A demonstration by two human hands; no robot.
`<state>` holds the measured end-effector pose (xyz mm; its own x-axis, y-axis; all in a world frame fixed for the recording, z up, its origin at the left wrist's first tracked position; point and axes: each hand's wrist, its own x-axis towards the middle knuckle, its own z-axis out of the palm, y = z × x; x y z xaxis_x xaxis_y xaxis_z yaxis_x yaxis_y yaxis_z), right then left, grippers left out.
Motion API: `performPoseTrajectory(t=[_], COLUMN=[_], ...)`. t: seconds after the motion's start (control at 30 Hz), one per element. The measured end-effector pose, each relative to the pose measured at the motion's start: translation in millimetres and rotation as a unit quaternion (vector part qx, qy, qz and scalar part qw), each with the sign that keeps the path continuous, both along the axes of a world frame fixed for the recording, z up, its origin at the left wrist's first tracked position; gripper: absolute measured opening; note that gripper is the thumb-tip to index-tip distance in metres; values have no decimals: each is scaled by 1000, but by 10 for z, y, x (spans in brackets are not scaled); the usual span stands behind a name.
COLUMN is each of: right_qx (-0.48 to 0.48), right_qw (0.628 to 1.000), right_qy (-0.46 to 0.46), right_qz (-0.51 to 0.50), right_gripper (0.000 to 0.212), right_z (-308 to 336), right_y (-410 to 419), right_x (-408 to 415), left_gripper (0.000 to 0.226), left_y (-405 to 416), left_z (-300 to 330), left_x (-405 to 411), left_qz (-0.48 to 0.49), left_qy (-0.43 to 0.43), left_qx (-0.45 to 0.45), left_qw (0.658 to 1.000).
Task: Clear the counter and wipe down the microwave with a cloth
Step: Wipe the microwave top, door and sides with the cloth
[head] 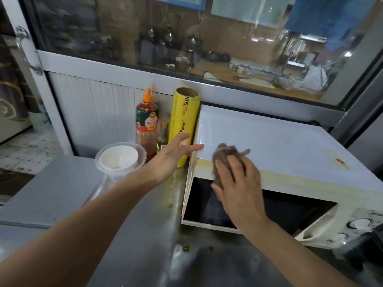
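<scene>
A: Nearest us we see the smeared stainless-steel counter (pixel 145 235), with small yellow-green spots on it beside the microwave.

B: On it stands the cream-white box-shaped microwave (pixel 279 141), dark glass door facing us. Our right hand (pixel 238 183) grips a bunched grey-brown cloth (pixel 224 157) against the front left edge of its top; the fingers curl over the cloth.

A: Our left hand (pixel 173 154) hangs open just left of that corner, fingers straight and spread, holding nothing that we can see. We cannot tell whether the fingertips touch the microwave.

B: Left of the hand sits a white bowl (pixel 119 158) inside a clear plastic container (pixel 143 155).

A: Behind stand a red sauce bottle with an orange cap (pixel 146 119), a small dark glass bottle (pixel 163 133) and an upright yellow roll of cling wrap (pixel 183 117), just beside the microwave's left side, before a white ribbed wall panel (pixel 93 112).
</scene>
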<state>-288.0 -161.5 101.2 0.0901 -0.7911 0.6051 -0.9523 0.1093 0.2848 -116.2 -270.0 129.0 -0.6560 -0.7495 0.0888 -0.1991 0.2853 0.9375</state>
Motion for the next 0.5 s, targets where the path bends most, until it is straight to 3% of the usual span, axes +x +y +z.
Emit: performPoseTrajectory(t=[0.07, 0.2, 0.4, 0.5], right_qx=[-7, -20, 1, 24], right_qw=[1000, 999, 999, 999], right_qy=[-7, 4, 7, -12], right_qz=[13, 44, 31, -21], right_gripper=[58, 57, 68, 68], right_z=[-2, 37, 79, 84], right_y=[-134, -173, 252, 621], right_x=[241, 293, -533, -1126], left_gripper=[48, 42, 49, 58], left_y=[18, 52, 194, 273], left_z=[-7, 11, 91, 132], left_x=[-20, -72, -131, -248], left_qz=[9, 50, 43, 88], left_qy=[9, 12, -35, -116], left_qx=[-11, -24, -79, -171], left_qw=[1000, 998, 995, 974])
